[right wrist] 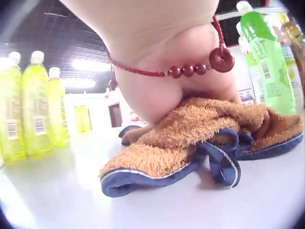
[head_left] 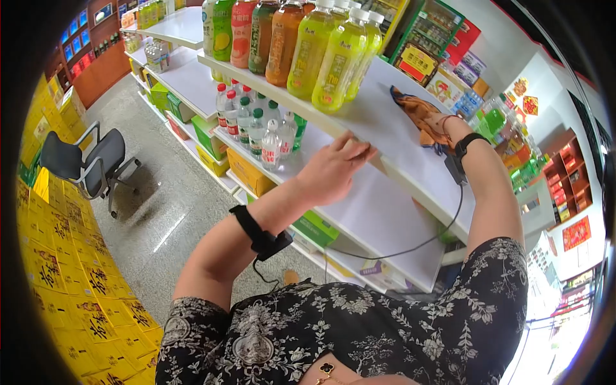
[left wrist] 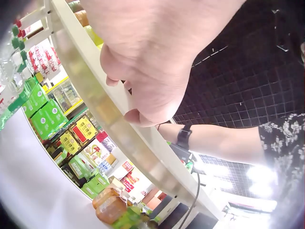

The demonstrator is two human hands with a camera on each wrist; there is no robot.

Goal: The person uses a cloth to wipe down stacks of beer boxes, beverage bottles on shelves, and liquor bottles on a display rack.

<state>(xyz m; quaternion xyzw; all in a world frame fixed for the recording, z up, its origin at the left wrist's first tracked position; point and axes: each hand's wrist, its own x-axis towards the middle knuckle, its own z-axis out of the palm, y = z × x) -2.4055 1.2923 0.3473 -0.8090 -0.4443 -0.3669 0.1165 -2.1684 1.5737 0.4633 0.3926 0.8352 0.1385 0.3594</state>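
My right hand [head_left: 449, 127] holds a bunched brown cloth [head_left: 414, 114] with dark blue edging against the white top shelf [head_left: 385, 96]. In the right wrist view, folds of the terry cloth [right wrist: 181, 138] cover the fingertips of the right hand [right wrist: 162, 90]. A red bracelet with beads circles that wrist. My left hand [head_left: 337, 170] is at the front edge of the same shelf, fingers curled over the rim. The left wrist view shows the left hand [left wrist: 147, 71] from close by, its bent fingers against the shelf edge [left wrist: 119, 102].
Yellow-green drink bottles [head_left: 340, 61] stand on the top shelf left of the cloth; a green bottle [right wrist: 269, 62] stands to its right. Water bottles [head_left: 256, 128] fill part of the shelf below. A cable [head_left: 410, 249] hangs across the front. An office chair [head_left: 96, 160] and stacked yellow boxes [head_left: 70, 276] are at left.
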